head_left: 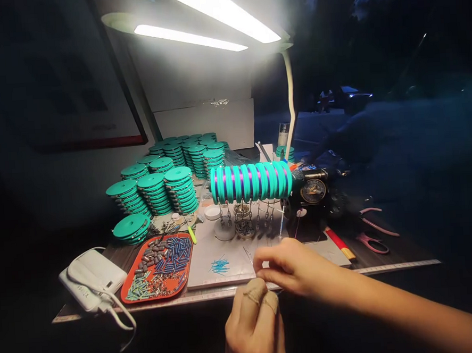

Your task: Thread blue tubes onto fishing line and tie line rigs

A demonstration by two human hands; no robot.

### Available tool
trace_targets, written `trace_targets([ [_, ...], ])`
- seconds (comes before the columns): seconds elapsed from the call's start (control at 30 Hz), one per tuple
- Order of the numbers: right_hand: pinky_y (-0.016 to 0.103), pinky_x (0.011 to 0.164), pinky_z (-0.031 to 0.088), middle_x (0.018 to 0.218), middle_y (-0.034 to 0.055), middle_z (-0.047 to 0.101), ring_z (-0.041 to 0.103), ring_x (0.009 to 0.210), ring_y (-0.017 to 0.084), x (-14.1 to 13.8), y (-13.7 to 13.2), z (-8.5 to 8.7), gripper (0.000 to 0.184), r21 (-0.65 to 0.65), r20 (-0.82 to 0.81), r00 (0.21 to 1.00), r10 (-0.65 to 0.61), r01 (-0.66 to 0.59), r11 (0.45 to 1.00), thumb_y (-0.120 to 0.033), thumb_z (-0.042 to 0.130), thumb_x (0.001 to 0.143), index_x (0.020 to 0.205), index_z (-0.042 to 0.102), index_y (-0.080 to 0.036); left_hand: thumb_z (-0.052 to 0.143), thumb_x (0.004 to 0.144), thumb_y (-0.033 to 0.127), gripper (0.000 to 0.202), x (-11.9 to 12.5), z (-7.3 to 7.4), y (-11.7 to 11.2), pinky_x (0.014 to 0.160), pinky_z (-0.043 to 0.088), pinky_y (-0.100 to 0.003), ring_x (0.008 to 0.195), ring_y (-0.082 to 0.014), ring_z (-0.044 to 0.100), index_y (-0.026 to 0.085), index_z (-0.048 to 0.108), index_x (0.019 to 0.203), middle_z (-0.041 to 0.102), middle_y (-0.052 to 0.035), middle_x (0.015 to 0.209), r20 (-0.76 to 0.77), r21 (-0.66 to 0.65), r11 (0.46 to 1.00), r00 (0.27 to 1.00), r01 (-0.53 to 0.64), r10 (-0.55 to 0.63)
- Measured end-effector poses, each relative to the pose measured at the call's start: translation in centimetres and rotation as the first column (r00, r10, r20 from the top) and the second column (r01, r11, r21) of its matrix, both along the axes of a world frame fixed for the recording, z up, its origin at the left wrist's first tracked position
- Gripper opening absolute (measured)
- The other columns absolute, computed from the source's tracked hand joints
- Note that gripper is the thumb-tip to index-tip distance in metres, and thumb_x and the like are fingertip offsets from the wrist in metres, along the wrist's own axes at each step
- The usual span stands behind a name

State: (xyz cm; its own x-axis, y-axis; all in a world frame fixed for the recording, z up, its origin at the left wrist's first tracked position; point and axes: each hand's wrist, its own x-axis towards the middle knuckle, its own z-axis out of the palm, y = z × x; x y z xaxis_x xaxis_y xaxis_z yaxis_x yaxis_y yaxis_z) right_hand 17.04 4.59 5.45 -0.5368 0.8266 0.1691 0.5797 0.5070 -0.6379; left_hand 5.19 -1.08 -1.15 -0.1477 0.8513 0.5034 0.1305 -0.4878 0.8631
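My left hand point(253, 324) is closed at the table's front edge, with wraps on two of its fingers. Just above it my right hand point(285, 265) pinches thumb and forefinger together, close to the left knuckles. Whatever lies between the fingers of either hand is too fine or hidden to make out. Behind the hands stands a horizontal row of turquoise spools point(252, 182) with purple between them. Small metal swivels point(258, 217) and a coiled piece point(281, 224) hang below it. Thin blue sticks point(219, 266) lie on the pale board point(204, 278), left of my hands.
An orange tray point(127, 291) holds several kinds of small parts. Stacks of turquoise spools point(153, 192) stand behind it. A white power bank point(91, 278) with a cable sits front left. Pliers point(377, 224) and a red-handled tool point(338, 243) lie right. A lamp point(290, 98) arches overhead.
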Motion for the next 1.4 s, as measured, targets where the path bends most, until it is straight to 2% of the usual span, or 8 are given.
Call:
trace_targets([
  [0.27, 0.02, 0.048, 0.033, 0.057, -0.0017, 0.06, 0.047, 0.048, 0.01, 0.5, -0.8, 0.5, 0.009, -0.035, -0.051, 0.995, -0.089, 0.088, 0.996, -0.013, 0.053, 0.075, 0.071, 0.06, -0.017, 0.06, 0.065, 0.005, 0.02, -1.2, 0.8, 1.1, 0.064, 0.04, -0.028, 0.065, -0.0206, 0.054, 0.02, 0.072, 0.067, 0.065, -0.007, 0.066, -0.054, -0.084, 0.979, 0.98, 0.188, -0.193],
  [0.43, 0.021, 0.047, 0.031, 0.06, -0.0001, 0.051, 0.044, 0.053, 0.011, 1.8, -5.5, -4.1, 0.024, -0.123, -0.317, 0.869, -0.38, 0.36, 0.925, -0.032, 0.047, 0.082, 0.064, 0.053, -0.016, 0.072, 0.06, 0.032, 0.019, -1.6, -0.1, 1.5, 0.053, 0.033, -0.022, 0.051, -0.0102, 0.04, 0.014, 0.065, 0.059, 0.052, 0.0012, 0.054, 0.389, -0.546, 0.666, 0.858, 0.508, -0.336],
  [0.77, 0.015, 0.036, 0.024, 0.044, -0.0064, 0.045, 0.036, 0.033, 0.003, -0.8, -7.0, -11.3, 0.043, -0.802, -0.597, 0.42, -0.684, -0.277, 0.529, -0.055, 0.065, 0.063, 0.07, 0.05, -0.016, 0.075, 0.057, 0.036, 0.029, -0.9, -1.4, 1.5, 0.04, 0.024, -0.017, 0.042, -0.0051, 0.037, 0.012, 0.059, 0.062, 0.049, 0.0026, 0.05, 0.584, -0.583, 0.457, 0.738, 0.672, -0.338],
  [0.87, 0.019, 0.044, 0.034, 0.055, -0.0011, 0.053, 0.048, 0.044, 0.009, 0.3, -7.1, -10.8, 0.035, -0.66, -0.619, 0.554, -0.557, 0.019, 0.751, -0.05, 0.056, 0.074, 0.069, 0.051, -0.016, 0.073, 0.057, 0.033, 0.027, -0.8, -1.1, 1.9, 0.036, 0.018, -0.017, 0.038, -0.0035, 0.03, 0.014, 0.054, 0.062, 0.042, 0.005, 0.048, 0.654, -0.593, 0.272, 0.65, 0.758, -0.387],
  [0.93, 0.022, 0.05, 0.036, 0.059, 0.0019, 0.056, 0.051, 0.053, 0.012, 0.9, -7.5, -10.6, 0.028, -0.197, -0.525, 0.767, -0.369, 0.313, 0.929, -0.035, 0.044, 0.086, 0.068, 0.054, -0.016, 0.072, 0.055, 0.031, 0.027, -0.7, -0.8, 2.1, 0.036, 0.019, -0.017, 0.04, -0.0041, 0.029, 0.015, 0.051, 0.059, 0.04, 0.0057, 0.051, 0.644, -0.626, 0.222, 0.656, 0.748, -0.393],
  [1.03, 0.025, 0.047, 0.03, 0.052, 0.0015, 0.053, 0.045, 0.047, 0.013, 1.3, -8.0, -10.2, 0.034, 0.534, -0.187, 0.943, -0.276, 0.334, 0.777, -0.015, 0.03, 0.09, 0.066, 0.055, -0.015, 0.066, 0.06, 0.032, 0.022, -0.7, 0.0, 2.1, 0.043, 0.029, -0.021, 0.046, -0.0087, 0.036, 0.017, 0.05, 0.056, 0.042, 0.0033, 0.056, 0.339, -0.637, 0.464, 0.765, 0.615, -0.548],
  [1.17, 0.027, 0.047, 0.026, 0.045, -0.0007, 0.046, 0.036, 0.042, 0.013, 1.0, -7.9, -8.7, 0.044, 0.762, -0.023, 0.947, -0.32, 0.223, 0.607, -0.01, 0.022, 0.091, 0.059, 0.051, -0.016, 0.052, 0.072, 0.016, 0.015, -0.8, 0.5, 1.4, 0.056, 0.033, -0.026, 0.063, -0.0148, 0.043, 0.017, 0.051, 0.057, 0.046, -0.002, 0.069, -0.291, -0.298, 0.893, 0.858, 0.339, -0.423],
  [1.4, 0.025, 0.049, 0.03, 0.06, 0.0026, 0.054, 0.045, 0.054, 0.013, 1.7, -3.5, -3.4, 0.041, 0.554, 0.117, 0.99, 0.079, -0.131, 0.822, -0.019, 0.022, 0.093, 0.068, 0.054, -0.015, 0.047, 0.077, 0.02, 0.018, -2.1, -0.7, 1.5, 0.057, 0.033, -0.026, 0.066, -0.0169, 0.045, 0.019, 0.046, 0.06, 0.045, -0.0018, 0.07, -0.282, -0.304, 0.892, 0.863, 0.334, -0.419],
])
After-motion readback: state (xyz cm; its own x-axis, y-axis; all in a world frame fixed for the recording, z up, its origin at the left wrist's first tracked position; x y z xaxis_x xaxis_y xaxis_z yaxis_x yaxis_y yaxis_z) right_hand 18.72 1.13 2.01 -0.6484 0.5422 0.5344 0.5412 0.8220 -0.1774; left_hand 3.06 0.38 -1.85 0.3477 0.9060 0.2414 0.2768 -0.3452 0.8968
